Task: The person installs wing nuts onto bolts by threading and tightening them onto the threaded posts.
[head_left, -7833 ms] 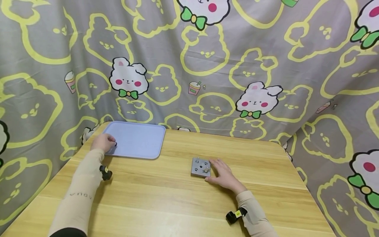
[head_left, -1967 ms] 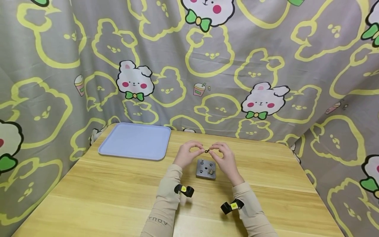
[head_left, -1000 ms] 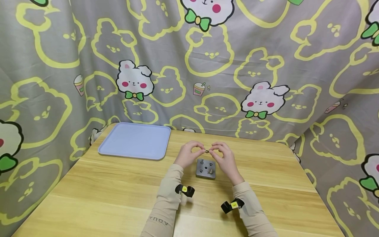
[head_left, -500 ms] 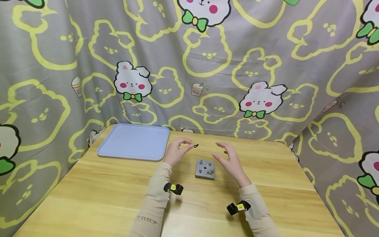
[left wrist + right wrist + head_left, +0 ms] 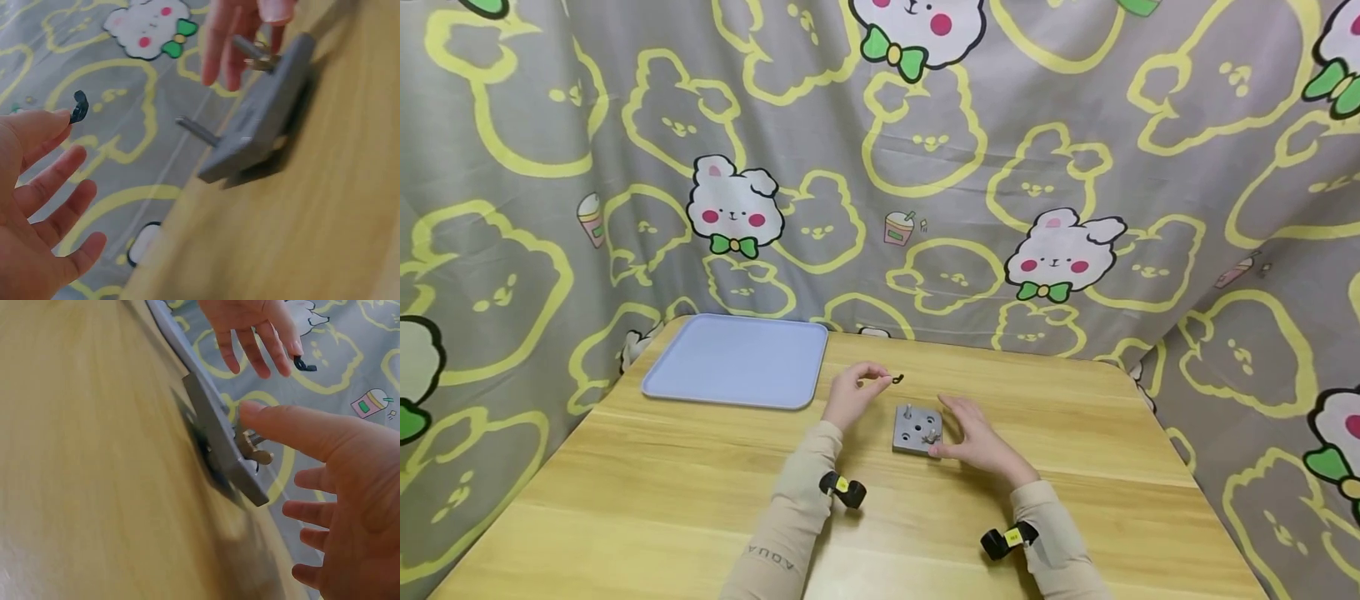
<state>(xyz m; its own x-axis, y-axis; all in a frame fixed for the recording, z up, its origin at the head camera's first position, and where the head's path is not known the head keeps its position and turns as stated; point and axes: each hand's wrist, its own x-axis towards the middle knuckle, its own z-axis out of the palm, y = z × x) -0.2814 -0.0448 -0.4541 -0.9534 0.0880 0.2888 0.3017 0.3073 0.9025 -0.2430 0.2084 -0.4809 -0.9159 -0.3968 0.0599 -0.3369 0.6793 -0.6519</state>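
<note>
- Nearest: two sleeved arms, left sleeve point(image 5: 775, 533) and right sleeve point(image 5: 1052, 517), each with a black wrist camera strapped on, likely placed there to look along the hand.
- Table point(image 5: 910, 525): wood-look top, under everything handled.
- Right hand point(image 5: 977, 437): thumb and fingers spread wide about the block's right side, nothing in its grasp. Thumb tip overlaps the near right corner in the head view; contact, cannot tell. The spread looks wide enough to straddle that side, which would suit steadying.
- Metal block point(image 5: 917, 443): on the table between the hands, within easy reach of both. Holes in its top face. Dark strip beneath it in the wrist views; whether it sits flush, cannot tell.
- Wing nut point(image 5: 931, 437): on a bolt at the block's near right corner.
- Bare bolt point(image 5: 908, 412): upright near the far left corner, no nut seen on it.
- Left hand point(image 5: 852, 394): thumb and forefinger pinch a small black piece point(image 5: 79, 107); other fingers loose. Held by one end, beyond the block's far left side, its hooked part left uncovered.
- Tray point(image 5: 737, 358): pale blue, far left, probably set aside to leave working room.
- Behind: patterned curtain point(image 5: 820, 92).
</note>
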